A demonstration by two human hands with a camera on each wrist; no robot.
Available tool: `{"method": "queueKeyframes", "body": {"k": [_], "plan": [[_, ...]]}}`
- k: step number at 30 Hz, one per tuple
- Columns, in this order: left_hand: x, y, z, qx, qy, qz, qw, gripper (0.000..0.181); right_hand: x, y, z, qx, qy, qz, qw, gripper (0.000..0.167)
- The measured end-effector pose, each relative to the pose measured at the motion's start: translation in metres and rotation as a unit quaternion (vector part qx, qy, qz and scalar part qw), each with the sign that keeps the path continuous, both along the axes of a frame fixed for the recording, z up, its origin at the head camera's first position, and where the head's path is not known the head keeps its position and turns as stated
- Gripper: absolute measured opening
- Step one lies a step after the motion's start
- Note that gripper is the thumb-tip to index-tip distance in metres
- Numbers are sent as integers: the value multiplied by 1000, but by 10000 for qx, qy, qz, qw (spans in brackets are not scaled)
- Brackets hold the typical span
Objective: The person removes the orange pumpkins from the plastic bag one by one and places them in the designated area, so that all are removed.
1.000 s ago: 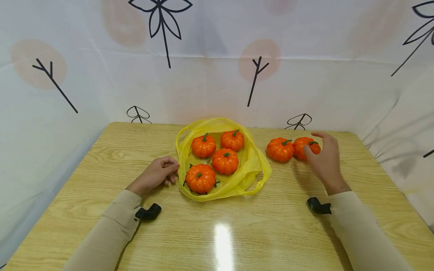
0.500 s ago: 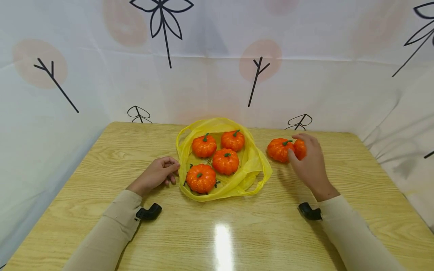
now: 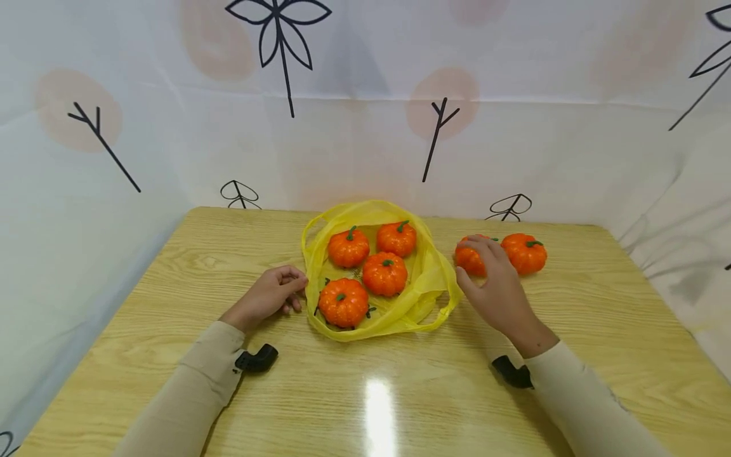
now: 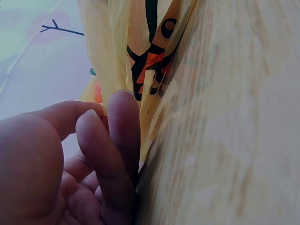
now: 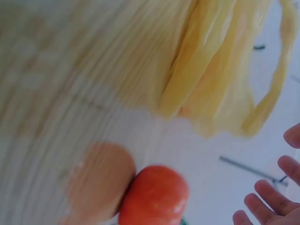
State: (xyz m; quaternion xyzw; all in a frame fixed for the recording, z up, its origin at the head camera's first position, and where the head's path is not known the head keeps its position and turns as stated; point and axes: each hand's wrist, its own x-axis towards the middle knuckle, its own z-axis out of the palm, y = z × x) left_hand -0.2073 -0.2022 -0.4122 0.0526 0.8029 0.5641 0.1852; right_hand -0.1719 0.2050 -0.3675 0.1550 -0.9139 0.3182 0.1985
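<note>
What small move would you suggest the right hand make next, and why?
Probably close the right hand round the loose pumpkin nearer the yellow bag: it hangs open by that pumpkin, holding nothing, while the left hand pinches the bag, where four pumpkins already sit.

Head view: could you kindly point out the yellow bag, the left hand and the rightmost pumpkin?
Yellow bag (image 3: 424, 297), head view: right wall.
Left hand (image 3: 271, 294), head view: middle of the hand.
Rightmost pumpkin (image 3: 522, 255), head view: ribbed orange side.

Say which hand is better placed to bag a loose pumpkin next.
Right, probably: the right hand looks empty and is beside the loose pumpkins, while the left hand is across the bag from them.
</note>
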Motion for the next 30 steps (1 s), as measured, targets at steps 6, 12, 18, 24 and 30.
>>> {"method": "queueKeyframes", "body": {"k": [6,12,18,24,30], "plan": [[-1,3,-2,-10,20,25,10000,26,9,-13,6,219,26,520,9984,41],[0,1,-1,-27,9,38,10000,27,15,-25,11,665,25,973,9930,43],[0,0,-2,-48,-21,92,9999,26,19,-40,10,1278,104,1422,9815,47],[0,0,-1,-108,23,52,9999,27,22,-56,9,1391,206,1768,9742,48],[0,2,-1,-111,-17,96,9999,25,21,-69,10,1398,249,2043,9686,47]]}}
